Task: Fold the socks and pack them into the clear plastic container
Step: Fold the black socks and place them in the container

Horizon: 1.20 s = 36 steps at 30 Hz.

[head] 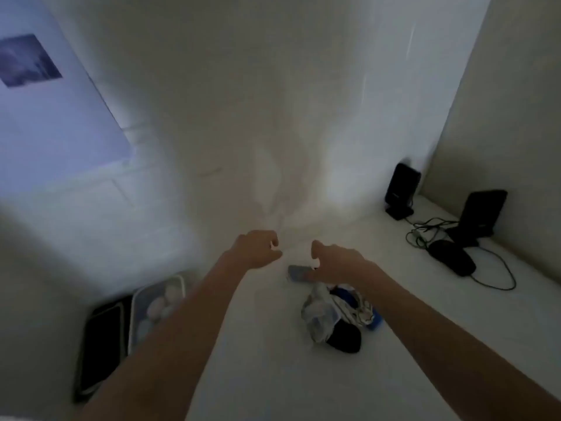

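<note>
Both my arms reach forward over the white table. My left hand (pixel 257 248) and my right hand (pixel 335 262) are curled, each pinching a bit of white fabric that looks like a white sock (pixel 315 264); it is blurred and hard to make out against the white surface. A grey-blue sock (pixel 297 273) lies flat just under my right hand. A pile of loose socks (pixel 332 317), white, blue and black, sits under my right forearm. The clear plastic container (pixel 179 282) stands at the left beside my left forearm, with several rolled white socks inside.
A flat black object (pixel 101 341) lies left of the container. Two black speakers (pixel 400 189) (pixel 482 215), a black pouch (pixel 452 258) and tangled cables (pixel 498 275) occupy the far right corner. White walls close in behind and on the right.
</note>
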Tool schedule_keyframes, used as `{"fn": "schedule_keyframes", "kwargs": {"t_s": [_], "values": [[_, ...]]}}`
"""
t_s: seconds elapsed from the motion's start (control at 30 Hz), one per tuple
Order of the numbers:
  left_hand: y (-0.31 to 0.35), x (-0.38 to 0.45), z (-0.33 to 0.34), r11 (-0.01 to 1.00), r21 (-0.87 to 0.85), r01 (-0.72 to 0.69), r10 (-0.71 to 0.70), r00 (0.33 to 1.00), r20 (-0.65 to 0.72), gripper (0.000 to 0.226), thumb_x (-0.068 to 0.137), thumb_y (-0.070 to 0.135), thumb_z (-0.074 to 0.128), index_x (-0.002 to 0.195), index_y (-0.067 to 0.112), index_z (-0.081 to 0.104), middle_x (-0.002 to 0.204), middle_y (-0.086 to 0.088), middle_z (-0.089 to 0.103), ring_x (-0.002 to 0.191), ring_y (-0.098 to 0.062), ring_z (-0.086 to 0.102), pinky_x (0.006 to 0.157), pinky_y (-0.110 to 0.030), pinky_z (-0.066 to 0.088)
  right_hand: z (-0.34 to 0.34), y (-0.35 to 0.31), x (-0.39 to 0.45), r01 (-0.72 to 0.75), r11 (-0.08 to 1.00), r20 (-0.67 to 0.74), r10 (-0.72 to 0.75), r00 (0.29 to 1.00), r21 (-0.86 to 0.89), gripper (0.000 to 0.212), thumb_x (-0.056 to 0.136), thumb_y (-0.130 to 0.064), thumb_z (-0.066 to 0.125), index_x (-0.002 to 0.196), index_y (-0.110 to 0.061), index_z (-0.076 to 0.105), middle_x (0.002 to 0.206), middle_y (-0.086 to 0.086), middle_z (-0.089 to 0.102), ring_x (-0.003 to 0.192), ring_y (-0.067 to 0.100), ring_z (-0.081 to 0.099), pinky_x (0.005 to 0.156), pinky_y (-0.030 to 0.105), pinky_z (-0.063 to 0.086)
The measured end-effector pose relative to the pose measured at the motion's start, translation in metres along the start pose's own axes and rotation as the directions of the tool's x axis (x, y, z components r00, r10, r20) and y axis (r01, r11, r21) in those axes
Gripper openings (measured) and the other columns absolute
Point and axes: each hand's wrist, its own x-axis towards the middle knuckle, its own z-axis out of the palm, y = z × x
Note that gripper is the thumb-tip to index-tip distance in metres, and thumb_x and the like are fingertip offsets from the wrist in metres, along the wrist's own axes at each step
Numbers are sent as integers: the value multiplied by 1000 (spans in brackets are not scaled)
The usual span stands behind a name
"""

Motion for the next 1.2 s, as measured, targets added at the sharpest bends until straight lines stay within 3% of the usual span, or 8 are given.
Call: {"fn": "schedule_keyframes", "kwargs": {"t_s": [0.23, 0.33, 0.43, 0.53, 0.7, 0.87, 1.07, 1.2], "values": [[-27, 31, 86, 929, -369, 7, 56, 986, 159, 71, 69, 35, 78, 129, 21, 43, 124, -8, 54, 108, -24, 53, 91, -34, 45, 59, 44, 36, 0, 918, -91, 40, 995, 397, 25, 89, -35, 54, 97, -14, 63, 97, 3, 64, 77, 13, 57, 67, 27, 47], [-35, 38, 103, 888, -453, -80, 138, 986, 97, 53, 62, 30, 83, 109, 24, 58, 98, 2, 62, 91, -18, 58, 79, -27, 46, 66, 58, 44, 82, 887, -161, -9, 987, 455, 21, 90, -33, 55, 92, -18, 70, 83, -6, 67, 68, 4, 60, 53, 12, 44], [-43, 37, 105, 885, -442, -148, 175, 984, 21, 31, 67, 31, 80, 90, 19, 63, 84, 3, 65, 79, -13, 58, 71, -24, 43, 74, 64, 49, 162, 865, -243, -48, 969, 475, 39, 91, -46, 50, 87, -15, 72, 83, 4, 71, 73, 18, 65, 67, 26, 48], [-56, 28, 108, 910, -397, -118, 107, 993, -52, 30, 70, 39, 76, 81, 14, 63, 81, -2, 66, 75, -13, 58, 70, -25, 43, 83, 65, 47, 223, 854, -341, -57, 938, 470, 44, 96, -44, 40, 86, -14, 71, 88, 13, 67, 82, 24, 61, 75, 32, 46], [-84, -16, 121, 798, -602, -1, -66, 994, -89, 30, 76, 40, 71, 79, 13, 57, 80, -3, 73, 77, -12, 68, 64, -25, 43, 104, 68, 12, 352, 677, -528, 65, 847, 646, 27, 98, -27, 43, 91, -12, 65, 78, 9, 62, 67, 19, 58, 54, 18, 45], [-98, -67, 140, 587, -809, 25, -150, 985, -79, 20, 88, 24, 60, 74, 11, 54, 78, -5, 65, 61, -11, 67, 66, -27, 44, 160, 71, -44, 300, 876, -837, 185, 515, 378, 5, 88, -17, 56, 91, -15, 60, 76, -3, 58, 65, 10, 52, 59, 20, 39], [-109, -97, 158, 166, -986, 35, -208, 978, 0, 26, 94, 4, 40, 70, 7, 50, 57, -4, 67, 51, -13, 65, 39, -21, 45, 216, 63, -62, 31, 997, -759, 39, 650, 77, 24, 83, -26, 62, 106, -19, 62, 108, 4, 65, 110, 27, 51, 88, 39, 44], [-109, -113, 181, 165, -976, -143, -287, 940, -186, 17, 90, 6, 53, 73, 7, 53, 54, 0, 69, 47, -4, 65, 57, -26, 41, 216, 53, -60, -52, 999, -741, 29, 670, -8, 23, 84, -24, 61, 105, -16, 66, 109, 6, 68, 107, 28, 55, 88, 41, 40]]}}
